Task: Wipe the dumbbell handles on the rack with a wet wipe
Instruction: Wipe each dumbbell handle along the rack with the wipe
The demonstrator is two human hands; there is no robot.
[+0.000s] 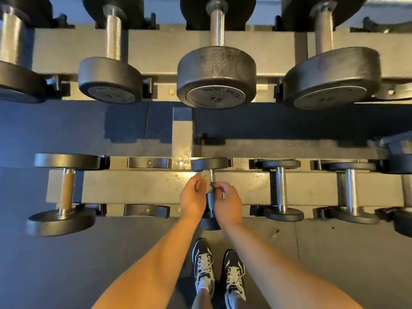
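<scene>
Forearms (pixel 151 264): bare, reaching forward and down from the frame's bottom edge.
Shoes (pixel 203 262): black and white, laced, on the dark floor (pixel 66 275) just short of the rack (pixel 156 186).
Left hand (pixel 192 198): fingers curled, fingertips pinching the left edge of the wipe (pixel 206 180).
Right hand (pixel 228 200): fingers curled, thumb and forefinger seemingly pinching the wipe's right edge, close against the handle (pixel 211 200). Nothing else is held.
Wipe place: between both hands, over the far part of the handle, on the rack's lower tier.
Wipe look: small, pale, crumpled.
Wipe handling: probably light, limp and damp. It is likely to bunch, so it is best held at two edges and wrapped round the bar.
Handle look: short bright steel bar running away from the camera, partly hidden by the hands.
Handle handling: likely stiff, and slick once wet.
Dumbbell (pixel 209 221): small, with black round heads, lying in the rack. It is probably heavy enough to stay put under rubbing, so lifting looks unneeded.
Cradles (pixel 147 162): an unfilled pair just left of the hands.
Neighbours: a big dumbbell (pixel 64 190) further left, two small ones (pixel 281 190) to the right.
Upper tier (pixel 156 41): four larger dumbbells well apart from the hands, the middle one (pixel 216 81) marked 15, all with shiny handles.
</scene>
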